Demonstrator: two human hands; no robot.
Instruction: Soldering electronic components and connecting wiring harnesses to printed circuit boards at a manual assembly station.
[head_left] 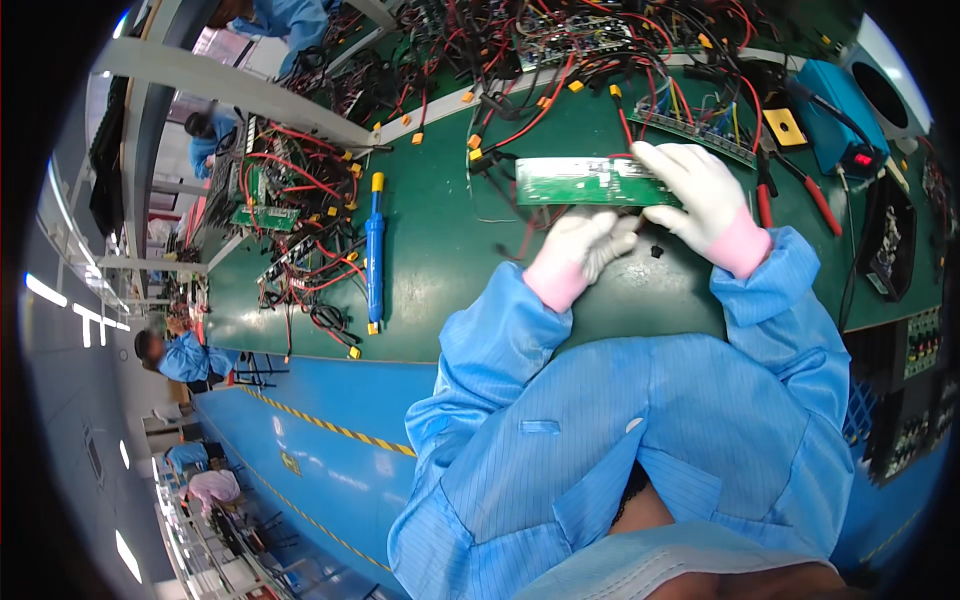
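My right hand [700, 195], in a white glove, grips the right end of a long green circuit board [565, 185]. The board is raised above the green bench mat [440, 260], its face tilted toward me. Just under its lower edge is my left hand [588, 245], also gloved, with fingers bent and drawn together. What those fingers hold, if anything, is hidden; a small dark bit shows between them and the right thumb. Blurred red and black leads [515, 240] hang left of that hand. A small black piece [656, 251] lies on the mat below the board.
Wired boards [570, 45] heap along the back, with more [300, 220] at the left. A blue desoldering pump [375, 250] lies left. To the right are red-handled pliers [822, 205], a teal soldering station [835, 110] and a black parts tray [888, 240]. Co-workers [185, 355] sit farther left.
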